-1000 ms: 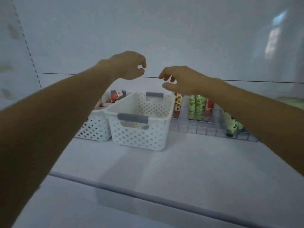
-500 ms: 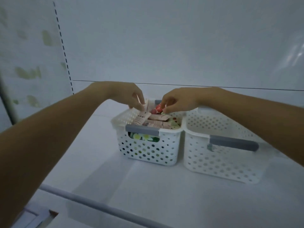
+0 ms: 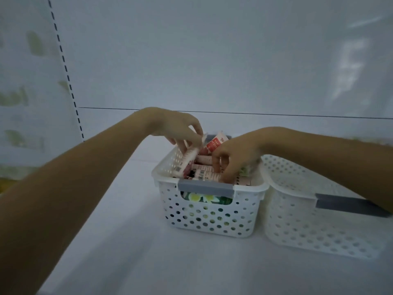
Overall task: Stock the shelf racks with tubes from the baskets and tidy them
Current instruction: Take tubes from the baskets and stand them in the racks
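Note:
A white perforated basket [image 3: 209,218] with a grey handle stands on the white shelf, filled with several pink, red and green tubes. My left hand [image 3: 180,128] reaches in from the left and pinches the end of a pale pink tube [image 3: 186,159] that leans on the basket's left wall. My right hand [image 3: 234,156] is down among the tubes, its fingers curled round a pink tube [image 3: 205,174] near the front. A red-and-white tube [image 3: 214,142] sticks up between my hands.
A second white perforated basket [image 3: 314,228] stands touching the first on its right; my right forearm covers part of it. The shelf's white back wall rises behind. A slotted upright [image 3: 66,71] runs down the left.
The view has swung left from the wire rack to the full basket. Both hands dropped into it and took hold of tubes; the left hand has lifted its tube slightly.

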